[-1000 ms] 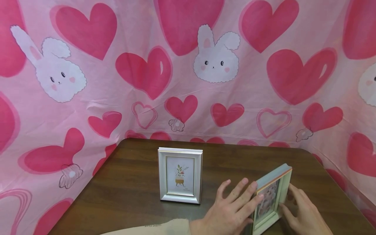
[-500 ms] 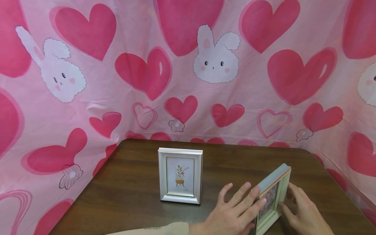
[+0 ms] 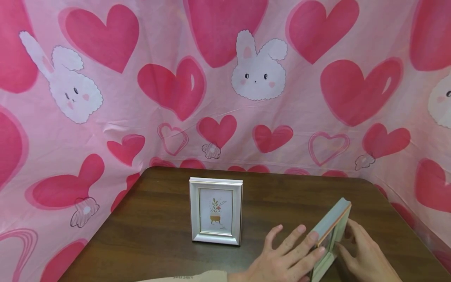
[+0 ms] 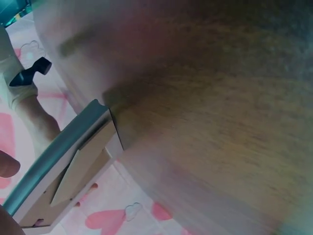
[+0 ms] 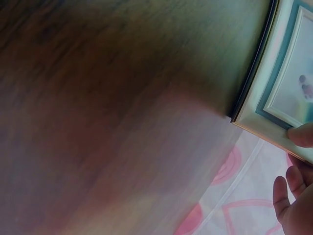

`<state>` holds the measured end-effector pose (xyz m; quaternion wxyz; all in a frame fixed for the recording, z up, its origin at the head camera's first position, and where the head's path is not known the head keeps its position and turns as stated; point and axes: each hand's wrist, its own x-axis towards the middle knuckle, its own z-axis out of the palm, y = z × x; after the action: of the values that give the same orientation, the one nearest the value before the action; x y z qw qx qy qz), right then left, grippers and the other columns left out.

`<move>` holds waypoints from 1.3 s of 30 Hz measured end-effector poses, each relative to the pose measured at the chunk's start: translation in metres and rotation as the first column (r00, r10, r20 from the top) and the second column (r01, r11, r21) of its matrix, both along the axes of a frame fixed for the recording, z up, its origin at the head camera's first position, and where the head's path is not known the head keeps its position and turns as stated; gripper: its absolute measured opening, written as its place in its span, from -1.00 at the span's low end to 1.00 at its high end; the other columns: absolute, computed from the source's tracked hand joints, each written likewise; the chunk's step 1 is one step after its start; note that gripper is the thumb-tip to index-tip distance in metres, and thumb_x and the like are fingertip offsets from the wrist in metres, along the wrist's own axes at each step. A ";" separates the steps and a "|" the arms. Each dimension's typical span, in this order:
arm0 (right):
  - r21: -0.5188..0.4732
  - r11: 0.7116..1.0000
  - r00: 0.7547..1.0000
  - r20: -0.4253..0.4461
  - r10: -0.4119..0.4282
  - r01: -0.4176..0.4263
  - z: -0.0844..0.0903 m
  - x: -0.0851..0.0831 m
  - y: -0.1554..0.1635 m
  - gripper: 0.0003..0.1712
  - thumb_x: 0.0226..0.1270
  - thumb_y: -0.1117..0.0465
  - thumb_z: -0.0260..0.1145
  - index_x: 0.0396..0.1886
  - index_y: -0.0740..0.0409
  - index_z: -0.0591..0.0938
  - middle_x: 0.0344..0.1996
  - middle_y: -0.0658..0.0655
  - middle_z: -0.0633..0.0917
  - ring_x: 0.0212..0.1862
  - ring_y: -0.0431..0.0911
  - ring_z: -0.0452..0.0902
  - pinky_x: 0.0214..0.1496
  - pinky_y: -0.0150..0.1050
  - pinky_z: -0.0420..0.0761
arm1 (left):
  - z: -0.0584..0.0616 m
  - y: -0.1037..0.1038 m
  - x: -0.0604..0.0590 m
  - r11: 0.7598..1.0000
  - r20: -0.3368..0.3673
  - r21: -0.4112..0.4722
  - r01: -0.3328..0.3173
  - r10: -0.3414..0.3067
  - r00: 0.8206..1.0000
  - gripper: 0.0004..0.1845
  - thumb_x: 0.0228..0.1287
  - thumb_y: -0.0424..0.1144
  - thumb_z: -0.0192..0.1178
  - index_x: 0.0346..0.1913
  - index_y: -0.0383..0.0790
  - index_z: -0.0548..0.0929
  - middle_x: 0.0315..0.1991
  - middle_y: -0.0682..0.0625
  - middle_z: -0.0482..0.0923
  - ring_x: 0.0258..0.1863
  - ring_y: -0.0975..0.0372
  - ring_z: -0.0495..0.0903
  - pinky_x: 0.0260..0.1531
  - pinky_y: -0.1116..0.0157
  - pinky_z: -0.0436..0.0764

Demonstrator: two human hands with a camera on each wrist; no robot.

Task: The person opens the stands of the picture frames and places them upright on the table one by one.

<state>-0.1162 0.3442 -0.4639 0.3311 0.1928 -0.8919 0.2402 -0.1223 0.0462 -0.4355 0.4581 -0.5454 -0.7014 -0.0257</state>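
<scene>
Two picture frames are on the dark wooden tabletop (image 3: 155, 219). The silver picture frame (image 3: 216, 211), holding a small print of a potted plant, stands upright near the middle of the tabletop, facing the person and well apart from both hands; judging by how squarely it sits, it looks already placed.

The pale green picture frame (image 3: 332, 231) with an orange edge line is the one in hand. It stands on its lower edge toward the near right corner of the tabletop, turned at an angle so that its narrow side shows in the head view, and leaning somewhat.

The left hand (image 3: 285, 258) lies with fingers spread and nearly straight, their tips pressed against the front of the green frame, steadying rather than gripping it. The right hand (image 3: 364, 254) is behind the frame, fingers reaching up to its back; part of that hand is hidden, so whether it pinches the stand or merely touches the backing I cannot tell. The left wrist view shows the frame's back (image 4: 63, 171) with a light flap, probably the easel support, angled off it. The right wrist view shows the frame's front corner (image 5: 274, 93) resting on the wood, with a fingertip (image 5: 301, 134) on its border.

My judgement: one frame is set up, and the second is about halfway there, on the tabletop but not yet standing free or facing front.
</scene>
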 end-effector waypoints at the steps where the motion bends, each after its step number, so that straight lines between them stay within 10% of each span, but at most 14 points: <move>1: -0.001 1.000 1.000 0.004 -0.002 0.002 0.000 0.000 0.000 0.11 -0.45 0.64 0.67 0.31 0.43 0.45 -0.17 0.02 0.60 -0.16 -0.31 0.41 -0.18 -0.61 0.35 | 0.000 0.000 0.001 1.000 0.008 0.001 0.005 -0.005 1.000 -0.25 0.50 0.15 0.23 0.55 -0.26 0.43 0.58 -0.29 0.23 0.58 -0.14 0.17 0.42 -0.27 0.13; 15: -0.006 1.000 1.000 0.024 -0.003 0.003 -0.001 0.002 0.002 0.07 -0.39 0.62 0.67 0.30 0.40 0.45 -0.17 0.00 0.61 -0.19 -0.29 0.44 -0.19 -0.60 0.35 | 0.014 0.002 0.002 0.995 0.055 0.008 0.101 -0.101 0.993 -0.39 0.50 0.16 0.22 0.46 -0.06 0.58 0.56 -0.22 0.30 0.60 -0.11 0.15 0.43 -0.14 0.21; 19: -0.001 1.000 1.000 0.013 0.001 -0.001 -0.001 0.001 0.002 0.05 -0.42 0.62 0.67 0.28 0.40 0.47 -0.19 -0.01 0.60 -0.20 -0.28 0.44 -0.21 -0.57 0.36 | 0.023 0.002 -0.006 0.960 0.216 0.176 0.219 -0.255 0.942 -0.50 0.50 -0.11 0.25 0.39 -0.25 0.59 0.54 -0.27 0.32 0.57 -0.05 0.23 0.43 0.01 0.29; 21: 0.004 1.000 1.000 0.011 -0.004 0.004 0.000 0.001 0.001 0.04 -0.42 0.62 0.67 0.26 0.40 0.47 -0.20 -0.01 0.59 -0.21 -0.28 0.44 -0.22 -0.56 0.36 | 0.027 0.004 -0.010 0.908 0.377 0.330 0.258 -0.377 0.846 -0.52 0.47 -0.27 0.23 0.38 -0.33 0.56 0.52 -0.23 0.37 0.53 0.03 0.32 0.40 0.09 0.36; 25: -0.001 1.000 0.999 0.028 -0.024 0.024 0.001 0.001 0.001 0.01 -0.39 0.60 0.68 0.24 0.38 0.49 -0.20 -0.01 0.60 -0.22 -0.29 0.45 -0.24 -0.57 0.35 | 0.032 0.014 -0.019 0.806 0.648 0.571 0.153 -0.558 0.519 -0.58 0.49 -0.45 0.14 0.35 -0.27 0.55 0.31 -0.05 0.62 0.33 0.24 0.55 0.24 0.27 0.54; 28: -0.012 0.999 0.999 0.044 -0.032 0.032 0.002 0.002 0.001 -0.02 -0.34 0.59 0.68 0.24 0.36 0.49 -0.19 -0.02 0.61 -0.21 -0.29 0.44 -0.23 -0.57 0.35 | 0.032 0.022 -0.030 0.812 0.789 0.583 0.030 -0.574 0.221 -0.68 0.53 -0.46 0.13 0.24 -0.22 0.63 0.10 -0.01 0.74 0.12 0.35 0.67 0.06 0.38 0.62; 31: -0.016 0.999 0.998 0.055 -0.035 0.036 0.001 0.003 0.001 -0.03 -0.32 0.58 0.68 0.24 0.36 0.49 -0.19 -0.03 0.59 -0.19 -0.30 0.43 -0.23 -0.56 0.34 | 0.030 0.028 -0.039 0.870 0.869 0.494 0.002 -0.493 -0.031 -0.69 0.50 -0.49 0.19 0.21 -0.29 0.66 0.04 -0.03 0.76 0.02 0.42 0.68 0.01 0.43 0.62; 34: -0.016 0.999 0.998 0.063 -0.031 0.032 0.001 0.003 0.001 -0.03 -0.31 0.58 0.68 0.24 0.36 0.49 -0.19 -0.03 0.59 -0.19 -0.30 0.42 -0.24 -0.55 0.34 | 0.027 0.033 -0.046 0.926 0.923 0.366 0.090 -0.349 -0.159 -0.60 0.44 -0.53 0.24 0.30 -0.36 0.61 0.12 -0.02 0.73 0.03 0.47 0.64 0.02 0.48 0.59; 39: -0.007 1.000 0.998 0.060 -0.030 0.031 0.002 0.002 0.003 -0.03 -0.32 0.57 0.69 0.24 0.37 0.49 -0.19 -0.02 0.59 -0.19 -0.30 0.43 -0.26 -0.52 0.38 | 0.025 0.039 -0.052 0.926 0.929 0.313 0.209 -0.253 -0.270 -0.40 0.41 -0.60 0.23 0.48 -0.41 0.42 0.33 -0.12 0.59 0.18 0.45 0.56 0.11 0.48 0.53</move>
<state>-0.1141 0.3470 -0.4622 0.3083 0.1707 -0.9034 0.2442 -0.1741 0.0850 -0.4106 -0.2631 -0.4371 -0.6733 -0.5352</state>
